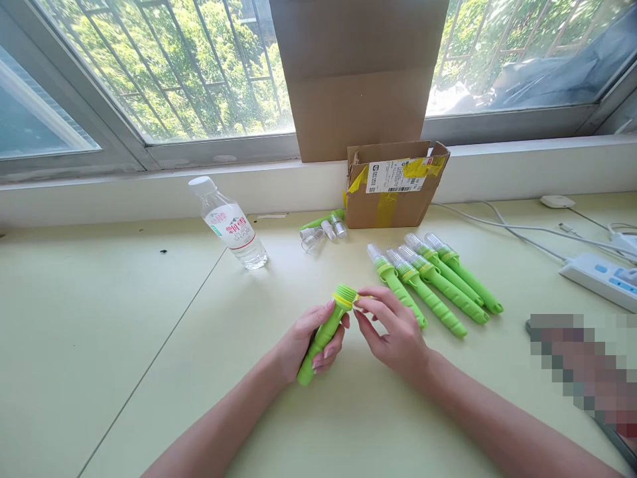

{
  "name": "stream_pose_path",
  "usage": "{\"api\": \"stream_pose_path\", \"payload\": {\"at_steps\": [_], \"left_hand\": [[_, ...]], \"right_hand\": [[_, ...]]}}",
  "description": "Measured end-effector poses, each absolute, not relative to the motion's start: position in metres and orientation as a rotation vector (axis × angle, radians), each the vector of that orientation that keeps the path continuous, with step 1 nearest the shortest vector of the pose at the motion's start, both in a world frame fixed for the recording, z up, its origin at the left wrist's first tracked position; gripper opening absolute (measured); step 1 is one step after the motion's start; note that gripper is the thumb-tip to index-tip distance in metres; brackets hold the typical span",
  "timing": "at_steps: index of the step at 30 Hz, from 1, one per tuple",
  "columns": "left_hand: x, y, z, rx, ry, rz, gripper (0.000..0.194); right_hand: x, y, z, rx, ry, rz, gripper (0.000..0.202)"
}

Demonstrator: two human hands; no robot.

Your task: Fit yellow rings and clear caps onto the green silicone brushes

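Tubes [454, 294]: five capped, beside right hand [398, 333] | held tube [323, 336]: uncapped, left hand's [297, 337] fingers wrapped round it | right fingertips: at yellow ring [343, 301], pinch unclear | loose, uncombined: clear caps [340, 227], green piece [322, 220] near box [405, 207]

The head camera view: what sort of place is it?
Probably a small indoor workplace by a window: a long table, an open cardboard box with a shipping label, and similar green tubes lying side by side.
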State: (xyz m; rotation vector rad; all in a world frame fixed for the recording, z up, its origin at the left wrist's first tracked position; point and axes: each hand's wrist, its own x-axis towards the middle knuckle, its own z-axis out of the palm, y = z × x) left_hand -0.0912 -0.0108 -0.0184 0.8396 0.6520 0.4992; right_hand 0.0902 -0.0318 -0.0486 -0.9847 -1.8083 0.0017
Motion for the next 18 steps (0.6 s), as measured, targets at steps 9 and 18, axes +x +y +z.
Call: {"api": "stream_pose_path", "payload": {"at_steps": [9,18], "left_hand": [[-0.0911,-0.0099,-0.0200,0.847,0.631,0.504,0.041],[-0.0906,-0.0099,-0.0151,0.859,0.650,0.478,0.039]], "right_hand": [[0.0904,-0.0317,-0.0475,-0.975,-1.822,0.031,0.021],[0.0889,-0.0310,-0.0476,-0.984,-1.813,0.046,0.021]]}}
